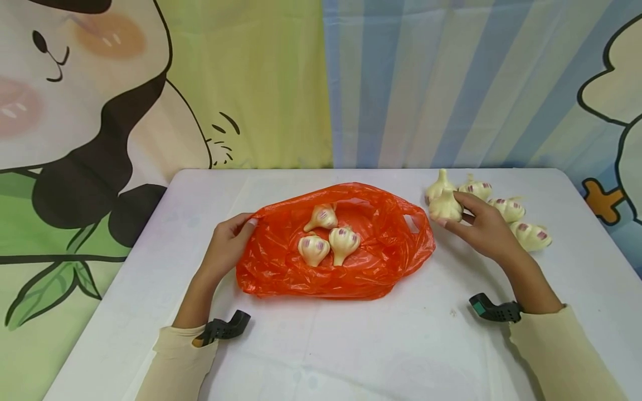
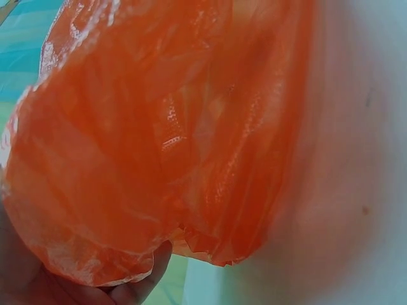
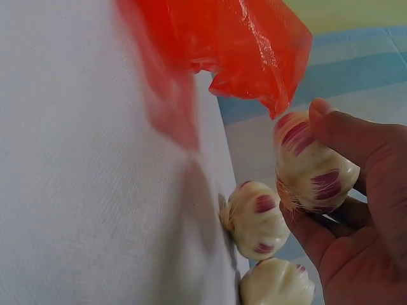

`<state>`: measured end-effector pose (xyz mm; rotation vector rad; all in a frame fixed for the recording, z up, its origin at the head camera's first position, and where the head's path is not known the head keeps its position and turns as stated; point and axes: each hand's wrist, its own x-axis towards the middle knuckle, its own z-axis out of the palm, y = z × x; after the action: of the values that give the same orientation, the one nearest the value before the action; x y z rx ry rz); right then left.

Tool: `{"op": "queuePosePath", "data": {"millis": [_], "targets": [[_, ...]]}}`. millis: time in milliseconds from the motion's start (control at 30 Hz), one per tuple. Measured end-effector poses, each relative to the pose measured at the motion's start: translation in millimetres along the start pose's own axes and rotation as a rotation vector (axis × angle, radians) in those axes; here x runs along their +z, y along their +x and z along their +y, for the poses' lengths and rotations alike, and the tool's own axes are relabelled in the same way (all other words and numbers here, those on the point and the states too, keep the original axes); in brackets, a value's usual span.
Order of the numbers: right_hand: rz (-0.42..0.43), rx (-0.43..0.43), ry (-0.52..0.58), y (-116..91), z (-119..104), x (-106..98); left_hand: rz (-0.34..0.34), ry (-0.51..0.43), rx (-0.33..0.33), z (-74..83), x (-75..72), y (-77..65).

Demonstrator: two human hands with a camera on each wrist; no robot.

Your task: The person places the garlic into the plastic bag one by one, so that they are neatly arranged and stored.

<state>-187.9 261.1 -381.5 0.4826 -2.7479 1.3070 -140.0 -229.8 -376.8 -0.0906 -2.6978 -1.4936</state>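
An orange-red plastic bag (image 1: 291, 278) lies spread on the table with its mouth facing up, and three garlic bulbs (image 1: 314, 250) rest inside it. My left hand (image 1: 228, 245) pinches the bag's left edge between thumb and fingers. Right of the bag, my right hand (image 1: 481, 225) holds a garlic bulb (image 3: 315, 165) between thumb and fingers, raised off the table. Behind that bulb stands another garlic bulb (image 1: 438, 185), partly hidden by it. More garlic bulbs (image 1: 530, 236) lie beyond and beside the right hand at the table's back right.
The white table (image 1: 391, 345) reaches back to a printed curtain (image 1: 271, 83) with cartoon figures and stripes. A handle hole shows in the bag's right end. Dark wrist devices (image 1: 495, 309) sit on both wrists, below beige sleeves (image 1: 567, 356).
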Motion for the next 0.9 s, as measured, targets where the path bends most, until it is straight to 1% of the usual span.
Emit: {"op": "queuePosePath", "data": {"millis": [200,567,733,900], "targets": [[-0.027,0.016,0.013,3,-8,1,-0.002,-0.027,0.004,-0.5,-0.1,1.0],[-0.018,-0.078,0.081,10,-27,6,-0.009,-0.025,-0.008,0.8,0.5,0.7],[-0.034,-0.127,0.068,14,-34,7,-0.008,-0.020,-0.007,0.0,0.5,1.1],[-0.073,-0.182,0.044,23,-45,8,-0.005,-0.020,0.002,-0.9,0.2,0.9]]}}
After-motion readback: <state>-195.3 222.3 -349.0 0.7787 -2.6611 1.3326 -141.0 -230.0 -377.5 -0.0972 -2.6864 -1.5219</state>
